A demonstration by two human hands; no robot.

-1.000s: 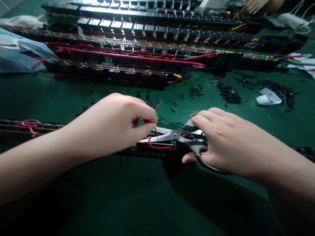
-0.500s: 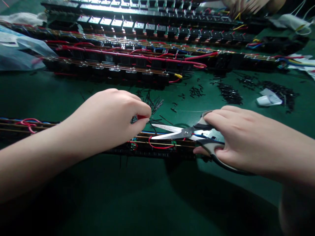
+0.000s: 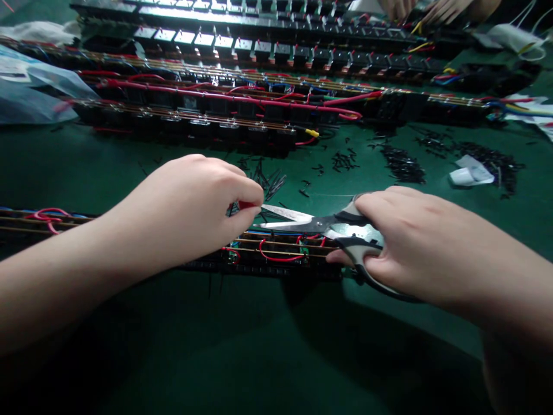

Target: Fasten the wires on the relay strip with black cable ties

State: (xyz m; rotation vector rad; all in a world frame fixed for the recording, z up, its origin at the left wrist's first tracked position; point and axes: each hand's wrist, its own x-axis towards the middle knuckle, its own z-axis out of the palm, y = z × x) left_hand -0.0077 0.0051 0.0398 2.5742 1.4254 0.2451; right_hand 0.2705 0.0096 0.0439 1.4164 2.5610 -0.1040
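My right hand (image 3: 401,236) is wrapped round the handles of grey-and-black scissors (image 3: 319,224). Their blades are parted, with the tips right by the fingertips of my left hand (image 3: 211,199). That left hand is closed in a pinch; a bit of red shows between the fingers, but what they hold is mostly hidden. Below both hands runs a long black strip assembly (image 3: 268,268) with brass-coloured rails, small green boards and a looped red wire (image 3: 280,259). Thin black offcuts (image 3: 272,184) lie just behind my left fingertips.
Several long black assemblies with red wires (image 3: 242,98) lie across the back of the green table. Small black pieces (image 3: 404,164) are heaped at the right, near a white cap-like object (image 3: 469,173). A plastic bag (image 3: 38,92) lies left. Another person's hands (image 3: 444,8) work at the far right.
My right hand has moved the scissors left and slightly up, bringing the parted blades to my left fingertips. My left hand has barely moved and stays pinched.
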